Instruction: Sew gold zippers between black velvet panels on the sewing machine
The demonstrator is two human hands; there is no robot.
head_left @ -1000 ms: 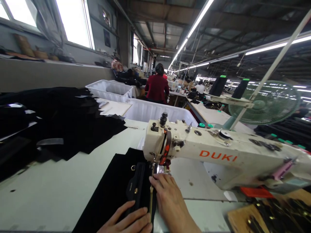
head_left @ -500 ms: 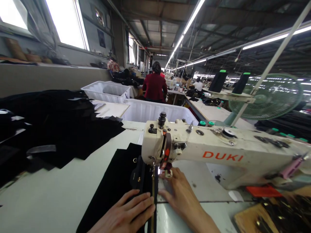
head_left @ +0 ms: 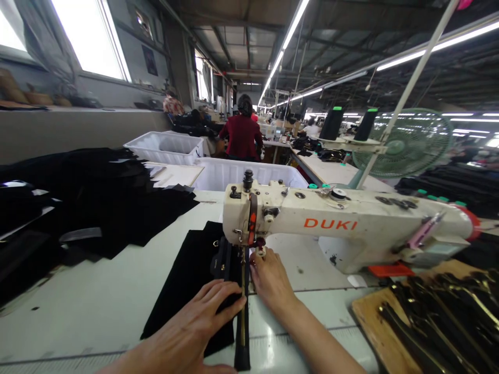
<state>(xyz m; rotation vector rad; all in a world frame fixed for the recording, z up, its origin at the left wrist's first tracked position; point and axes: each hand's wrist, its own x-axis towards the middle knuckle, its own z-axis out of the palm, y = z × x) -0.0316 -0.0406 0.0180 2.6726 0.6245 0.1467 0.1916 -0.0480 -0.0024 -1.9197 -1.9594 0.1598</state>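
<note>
A cream sewing machine [head_left: 288,223] marked DUKI has its needle area over a black fabric panel [head_left: 177,278]. Along the panel's right edge runs a black zipper [head_left: 242,327] with gold teeth, leading under the presser foot. My left hand [head_left: 191,317] lies flat on the panel, fingers stretched out, fingertips touching the zipper, thumb apart. Just right of the needle, my right hand [head_left: 273,278] has its fingers drawn together at the zipper's edge; the fingertips are partly hidden by the machine. A black tab [head_left: 217,266] with small gold hardware lies on the panel.
Black fabric pieces [head_left: 89,202] are piled at left. A wooden board [head_left: 366,317] at right carries several black zippers with gold teeth. White plastic bins [head_left: 249,174] stand behind the machine. A green fan [head_left: 405,143] and thread cones [head_left: 331,123] are beyond. A person in dark red [head_left: 242,136] sits ahead.
The camera view has shifted, bringing more of the machine and the zipper board into sight. My right hand's fingers have drawn closer together. My left hand stays on the panel, its fingers less spread.
</note>
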